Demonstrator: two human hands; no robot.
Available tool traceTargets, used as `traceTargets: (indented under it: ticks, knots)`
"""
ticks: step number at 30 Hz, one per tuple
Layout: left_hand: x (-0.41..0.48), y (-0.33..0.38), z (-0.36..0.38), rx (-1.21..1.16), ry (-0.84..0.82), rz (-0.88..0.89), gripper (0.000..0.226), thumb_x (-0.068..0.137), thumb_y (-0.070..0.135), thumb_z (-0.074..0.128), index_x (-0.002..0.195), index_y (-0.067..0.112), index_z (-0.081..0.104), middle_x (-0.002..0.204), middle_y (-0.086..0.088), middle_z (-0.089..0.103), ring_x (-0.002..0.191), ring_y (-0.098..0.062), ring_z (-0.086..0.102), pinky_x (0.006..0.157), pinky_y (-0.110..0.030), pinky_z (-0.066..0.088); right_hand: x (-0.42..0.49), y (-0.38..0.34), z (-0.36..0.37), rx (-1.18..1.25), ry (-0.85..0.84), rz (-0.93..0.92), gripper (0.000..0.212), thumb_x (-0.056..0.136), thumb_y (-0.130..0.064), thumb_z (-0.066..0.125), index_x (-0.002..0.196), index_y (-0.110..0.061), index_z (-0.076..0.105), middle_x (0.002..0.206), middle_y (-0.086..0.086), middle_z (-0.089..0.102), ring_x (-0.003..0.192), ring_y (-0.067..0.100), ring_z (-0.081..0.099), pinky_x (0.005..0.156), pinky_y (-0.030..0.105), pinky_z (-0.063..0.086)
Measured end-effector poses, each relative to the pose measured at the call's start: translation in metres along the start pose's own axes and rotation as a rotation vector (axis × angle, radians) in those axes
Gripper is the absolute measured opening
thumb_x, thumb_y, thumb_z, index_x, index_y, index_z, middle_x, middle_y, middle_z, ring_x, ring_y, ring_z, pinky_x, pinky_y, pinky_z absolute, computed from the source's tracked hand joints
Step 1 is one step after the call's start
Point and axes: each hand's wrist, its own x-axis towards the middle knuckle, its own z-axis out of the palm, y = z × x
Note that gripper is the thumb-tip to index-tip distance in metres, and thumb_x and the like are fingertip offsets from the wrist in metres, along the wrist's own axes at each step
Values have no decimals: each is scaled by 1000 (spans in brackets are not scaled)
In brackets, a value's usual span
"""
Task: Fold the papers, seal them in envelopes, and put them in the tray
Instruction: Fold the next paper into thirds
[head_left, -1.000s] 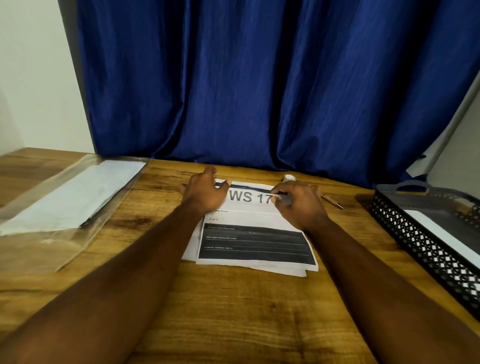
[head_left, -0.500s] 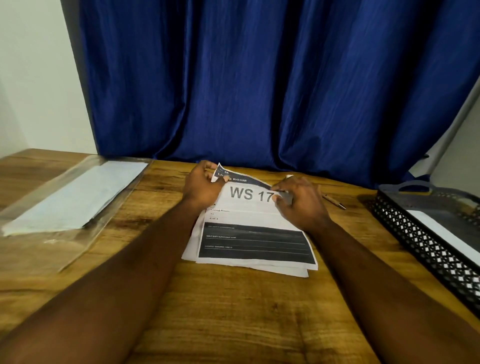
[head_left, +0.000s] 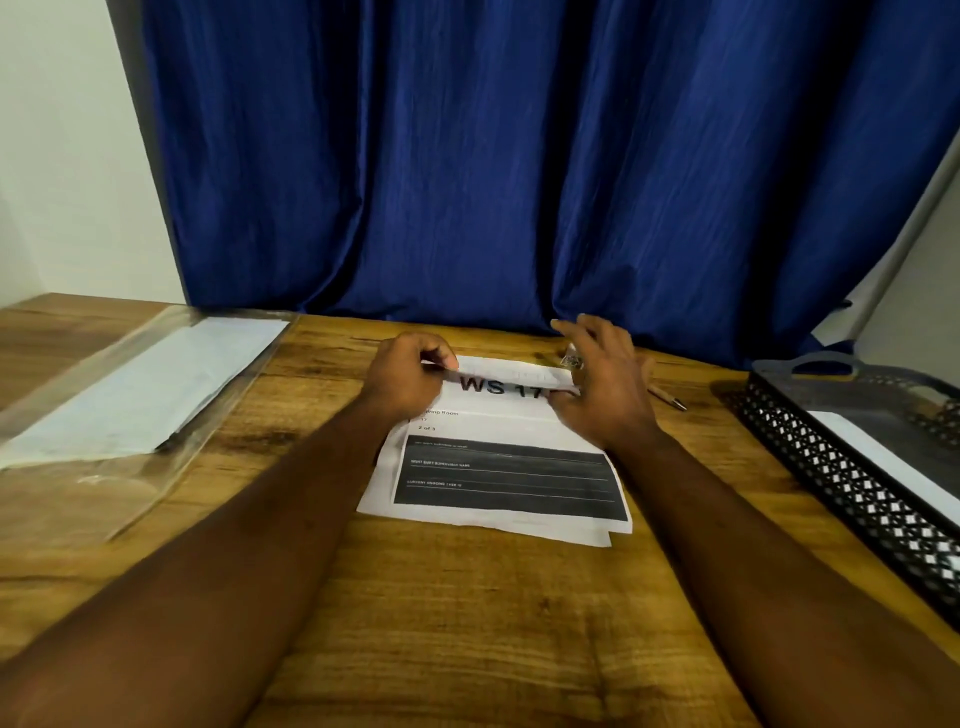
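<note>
Where left hand (head_left: 410, 376) pinches, paper (head_left: 498, 431) edge folded

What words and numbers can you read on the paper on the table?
"WS 17": big print on the top sheet.
"wing Room": small, its start hidden behind the left hand.
"17": small, under that.
"2 of 3": small, lower again.
White lines in the dark block: too blurred to read.

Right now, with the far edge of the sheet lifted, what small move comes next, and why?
Probably draw that edge nearer, toward the sheet's near edge: the left hand and right hand pinch the far corners of the top sheet, and only a narrow strip is turned over above WS 17.
</note>
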Motion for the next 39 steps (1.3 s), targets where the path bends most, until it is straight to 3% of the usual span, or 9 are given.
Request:
traceTargets:
  ticks: [5,9,14,16,19,23,29,33,39]
  knots:
    - [3,11,-4,610,-85,99,27,82,8,71,90,33,77,106,17,74,108,-13,60,111,-50,32,0,-10,-1,-152,-110,-121,38,91,-17,74,120,-42,73,130,-12,70,127,17,56,110,48,24]
    - [7,22,-4,794,-159,105,19,92,42,61,95,32,77,103,13,72,108,-16,61,116,-60,18,0,-15,-3,-142,-288,-42,37,99,-25,60,132,-38,71,140,-9,69,132,20,56,121,55,20]
    - [3,25,5,808,-124,28,68,96,65,22,90,23,75,93,-2,71,92,-21,61,110,-64,22,-1,-26,-4,-185,-360,-46,61,100,-65,33,129,-30,74,138,-2,71,129,22,58,120,64,17]
    - [2,23,5,834,-151,47,68,97,72,27,96,24,75,98,-1,72,101,-22,63,110,-64,21,-4,-33,0,-209,-344,-55,67,103,-67,24,133,-28,70,145,1,66,135,25,55,120,66,15]
    - [2,15,8,813,-242,75,56,95,71,47,122,25,65,127,-2,67,120,-24,58,112,-61,25,-9,-43,5,-160,-456,-99,62,110,-62,20,164,-36,35,174,-4,27,161,22,21,124,65,-1]
    - [3,7,11,719,-261,80,49,95,62,55,129,26,57,137,-1,60,124,-24,53,105,-52,38,-9,-54,13,-104,-691,-144,59,114,-52,18,170,-37,9,178,-12,1,163,10,-1,125,57,-14]
    - [7,5,11,726,-219,49,51,87,71,59,116,29,59,127,1,62,114,-22,54,101,-51,45,3,-26,6,-175,-702,61,66,111,-60,13,170,-33,2,178,-8,-6,164,19,-7,122,65,-19]
    - [5,4,11,741,-232,46,61,89,73,56,131,29,57,142,-2,56,130,-25,49,107,-54,39,4,-2,3,-191,-691,168,88,99,-81,9,170,-30,-1,178,-6,-10,164,20,-10,122,64,-16]
    - [3,1,8,780,-275,71,81,87,84,43,150,33,44,155,-6,42,143,-31,37,113,-62,30,0,2,7,-168,-575,92,93,96,-86,16,170,-30,11,179,-4,4,165,23,0,125,65,-8]
